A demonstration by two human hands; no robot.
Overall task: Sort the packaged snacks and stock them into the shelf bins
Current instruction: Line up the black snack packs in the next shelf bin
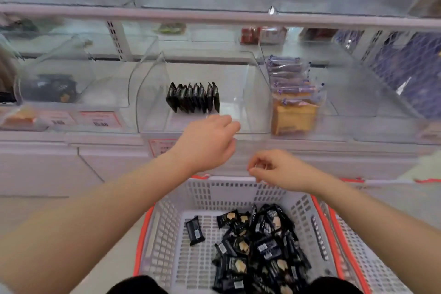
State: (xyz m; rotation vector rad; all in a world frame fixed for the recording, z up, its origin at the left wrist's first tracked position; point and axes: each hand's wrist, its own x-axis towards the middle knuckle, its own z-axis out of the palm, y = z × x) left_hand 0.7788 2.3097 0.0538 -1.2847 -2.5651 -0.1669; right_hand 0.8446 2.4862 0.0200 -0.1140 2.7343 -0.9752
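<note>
A: Where are the black snack packets (256,248) to be found?

B: Most are heaped loose in the white plastic basket (167,246), toward its right side; one packet (195,230) is lain apart at the left. A row of packets (193,98) is stood on edge in the clear shelf bin (253,93).

A: How are the hands held?

B: The left hand (207,143) is raised at the bin's front lip, fingers curled loosely, nothing seen in it. The right hand (274,169) is hung over the basket's far rim, thumb and forefinger brought close; whether anything is pinched cannot be told.

A: How should a packet be handled?

B: Lightness and a slick, crinkly film may be expected, with a brittle biscuit likely inside. The flat faces are best taken between thumb and fingers, without squeezing.
</note>
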